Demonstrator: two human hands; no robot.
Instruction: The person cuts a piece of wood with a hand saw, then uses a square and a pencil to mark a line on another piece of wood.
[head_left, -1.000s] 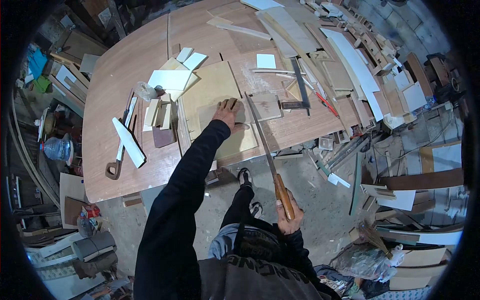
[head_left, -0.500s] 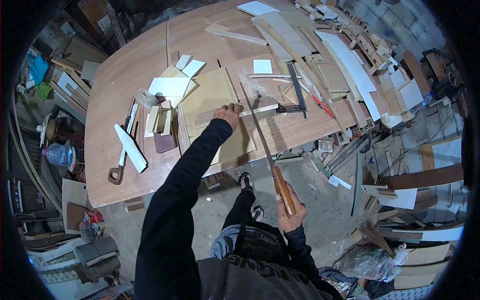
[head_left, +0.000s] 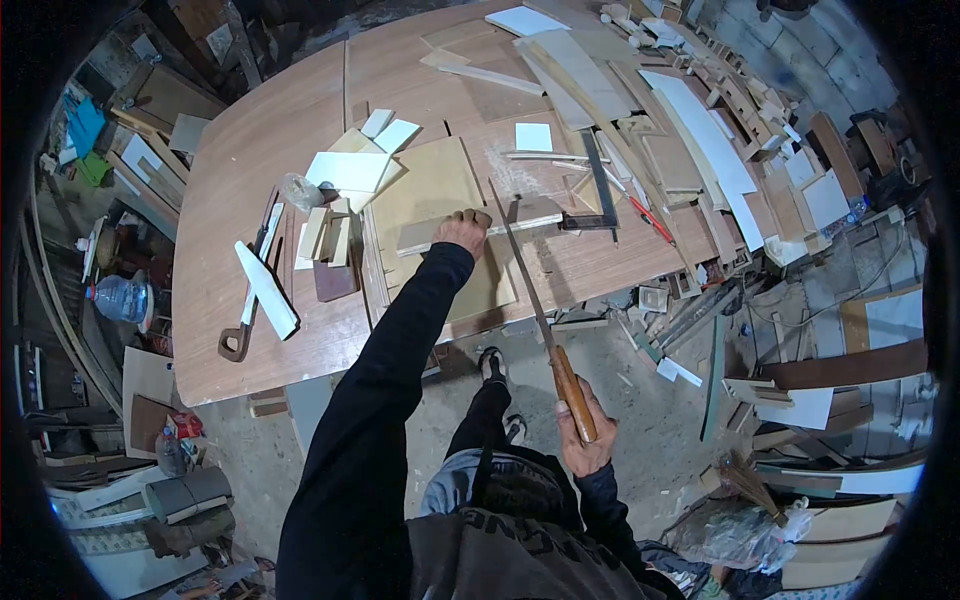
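My left hand [head_left: 463, 231] is closed on a narrow wooden strip [head_left: 415, 236], pressing it on a flat plywood panel [head_left: 425, 180] on the table. The strip's right part sticks out past the panel. In my right hand [head_left: 588, 432] is the wooden handle of a handsaw [head_left: 520, 262]. Its long blade points away from me and crosses the strip just right of my left hand. Whether the teeth touch the wood I cannot tell. A black try square [head_left: 600, 185] lies by the strip's right end.
On the table [head_left: 230, 150] are white offcuts [head_left: 345, 172], small blocks [head_left: 325, 235], a second saw [head_left: 233, 343], a red pencil-like tool [head_left: 650, 220] and long boards [head_left: 700, 130] at the right. A water bottle [head_left: 122, 299] stands at the left, and wood scraps lie around the floor.
The view has shifted slightly, moving the table and its objects a little to the right. Both hands keep their holds, and the saw still lies across the strip.
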